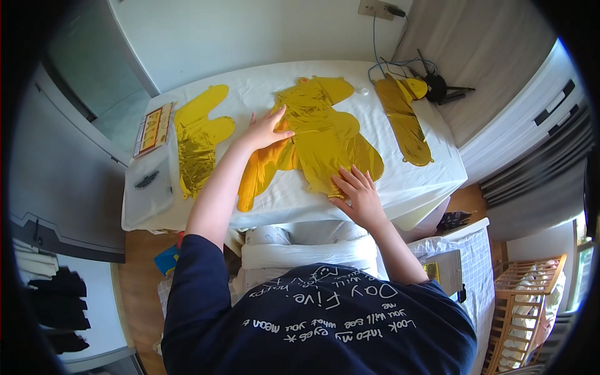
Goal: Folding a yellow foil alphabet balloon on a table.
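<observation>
A flat, uninflated gold foil balloon (331,134) with rounded lobes lies creased across the middle of the table. My left hand (265,131) rests with fingers spread on its left part, where the foil shines orange. Near the table's front edge, my right hand (359,197) lies with its fingers stretched out over the balloon's lower edge. To the left lies another flat gold foil balloon (203,134), apart from my left hand. A third, narrow gold foil balloon (405,122) with a bent top is stretched out at the right side.
The table wears a white cloth (275,200). At its left are a printed packet (153,129) and a clear plastic bag (150,184). A black router (437,86) with cables stands at the back right. A wooden crib (522,309) is at the lower right.
</observation>
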The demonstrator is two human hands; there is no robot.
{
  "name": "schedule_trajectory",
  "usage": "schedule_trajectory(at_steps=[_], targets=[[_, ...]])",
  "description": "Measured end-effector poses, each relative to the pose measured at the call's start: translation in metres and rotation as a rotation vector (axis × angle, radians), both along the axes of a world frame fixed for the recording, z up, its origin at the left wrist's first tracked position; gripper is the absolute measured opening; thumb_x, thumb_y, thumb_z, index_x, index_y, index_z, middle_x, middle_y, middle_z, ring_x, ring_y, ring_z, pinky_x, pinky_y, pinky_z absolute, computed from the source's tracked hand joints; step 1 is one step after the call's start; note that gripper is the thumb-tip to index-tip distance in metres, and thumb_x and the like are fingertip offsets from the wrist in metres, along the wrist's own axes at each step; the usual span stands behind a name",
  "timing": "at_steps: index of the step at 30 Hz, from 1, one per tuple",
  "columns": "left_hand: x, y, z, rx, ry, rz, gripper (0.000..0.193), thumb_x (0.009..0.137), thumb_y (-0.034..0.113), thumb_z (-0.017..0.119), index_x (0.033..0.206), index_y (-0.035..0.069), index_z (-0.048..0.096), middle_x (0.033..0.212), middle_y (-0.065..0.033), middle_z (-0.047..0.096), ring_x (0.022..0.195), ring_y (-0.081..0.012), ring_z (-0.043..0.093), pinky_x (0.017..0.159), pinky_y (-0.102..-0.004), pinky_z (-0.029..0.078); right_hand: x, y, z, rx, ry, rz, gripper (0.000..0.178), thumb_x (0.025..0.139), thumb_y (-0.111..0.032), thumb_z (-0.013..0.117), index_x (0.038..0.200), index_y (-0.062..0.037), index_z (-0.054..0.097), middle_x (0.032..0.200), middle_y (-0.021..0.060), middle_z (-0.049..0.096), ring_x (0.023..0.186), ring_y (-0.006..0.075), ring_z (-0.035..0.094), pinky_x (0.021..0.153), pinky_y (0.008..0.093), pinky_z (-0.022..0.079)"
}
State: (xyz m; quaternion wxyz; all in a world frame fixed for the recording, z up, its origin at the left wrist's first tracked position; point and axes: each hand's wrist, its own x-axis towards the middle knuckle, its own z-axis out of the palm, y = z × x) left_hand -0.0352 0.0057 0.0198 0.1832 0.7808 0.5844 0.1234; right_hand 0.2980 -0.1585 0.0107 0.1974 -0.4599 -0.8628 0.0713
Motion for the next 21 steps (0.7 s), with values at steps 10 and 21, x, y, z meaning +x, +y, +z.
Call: schedule_trajectory(at_steps=[10, 21], targets=[[-0.004, -0.007, 0.005, -0.015, 0.06, -0.029, 0.11, 0.088, 0.067, 0.068, 0.165, 0.008, 0.017, 0.163, -0.0228, 0.037, 0.157, -0.0333, 0.025, 0.127, -0.0551, -0.003, 0.012, 0.001, 0.009, -0.07, 0.064, 0.051, 0.057, 0.093, -0.042, 0.072, 0.141, -0.0123, 0.062, 0.155, 0.0143, 0.05, 0.146, 0.0397, 0.041, 0.12, 0.0557, 0.031], [-0.004, 0.019, -0.012, 0.184, 0.059, 0.089, 0.082, 0.098, 0.062, 0.056, 0.16, 0.012, 0.036, 0.162, -0.0134, 0.041, 0.152, -0.0292, 0.034, 0.126, -0.0547, 0.015, -0.006, 0.141, 0.037, -0.077, 0.173, 0.003, 0.046, 0.099, -0.031, 0.066, 0.137, -0.0054, 0.062, 0.147, 0.0183, 0.057, 0.136, 0.0362, 0.052, 0.115, 0.0439, 0.041]])
